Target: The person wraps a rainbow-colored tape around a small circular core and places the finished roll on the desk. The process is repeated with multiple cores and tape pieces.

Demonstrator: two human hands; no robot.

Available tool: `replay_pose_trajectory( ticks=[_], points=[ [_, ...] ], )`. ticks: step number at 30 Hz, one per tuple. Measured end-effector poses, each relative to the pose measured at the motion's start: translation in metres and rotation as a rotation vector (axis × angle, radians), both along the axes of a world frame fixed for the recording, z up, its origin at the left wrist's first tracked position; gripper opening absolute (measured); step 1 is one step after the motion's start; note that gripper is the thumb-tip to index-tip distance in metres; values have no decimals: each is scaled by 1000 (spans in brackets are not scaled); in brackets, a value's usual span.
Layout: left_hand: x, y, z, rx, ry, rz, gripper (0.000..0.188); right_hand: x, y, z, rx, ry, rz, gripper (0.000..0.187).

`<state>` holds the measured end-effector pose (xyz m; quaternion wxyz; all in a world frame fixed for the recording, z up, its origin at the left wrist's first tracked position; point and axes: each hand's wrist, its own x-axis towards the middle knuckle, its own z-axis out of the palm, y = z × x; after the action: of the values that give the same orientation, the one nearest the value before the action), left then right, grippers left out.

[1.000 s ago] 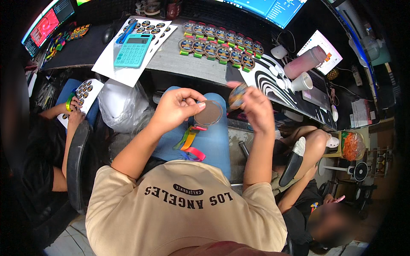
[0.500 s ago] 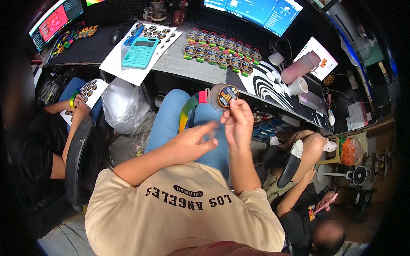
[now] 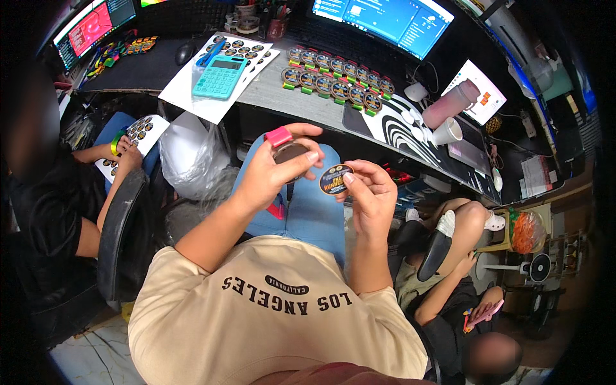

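Note:
Over my lap, my left hand is closed on a round medal, gripped between thumb and fingers. A pink-red ribbon end sticks up from the medal's top loop; fingers cover part of the disc. Just to the right, my right hand pinches a round black sticker with gold and orange print between thumb and forefinger. The sticker is apart from the medal, its printed face up. Several finished-looking medals with folded ribbons lie in two rows on the desk beyond.
On the grey desk are sticker sheets, a teal calculator, a pink tumbler and a white cup. A person sits at left with another sheet; another at right holds a phone. A plastic bag hangs below the desk.
My left hand has moved up and taken hold of the medal, which was at my right hand. Medal and sticker are now apart, and the right hand has come slightly lower with the sticker.

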<state>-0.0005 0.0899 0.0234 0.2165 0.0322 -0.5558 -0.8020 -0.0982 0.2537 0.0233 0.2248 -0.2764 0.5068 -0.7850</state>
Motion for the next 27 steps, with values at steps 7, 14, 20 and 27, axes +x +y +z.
replay_pose_trajectory(
  ticks=[7,14,20,27],
  points=[
    [11,2,15,42,-137,-106,51,13,-1,14,190,229,-168,23],
    [12,2,15,7,-142,-113,48,15,-1,16,211,360,-201,23],
    [15,9,15,-96,-146,-45,46,19,-3,14,231,591,-309,23],
    [15,14,16,-105,-118,-39,43,21,-4,15,260,720,-379,23]
  ],
)
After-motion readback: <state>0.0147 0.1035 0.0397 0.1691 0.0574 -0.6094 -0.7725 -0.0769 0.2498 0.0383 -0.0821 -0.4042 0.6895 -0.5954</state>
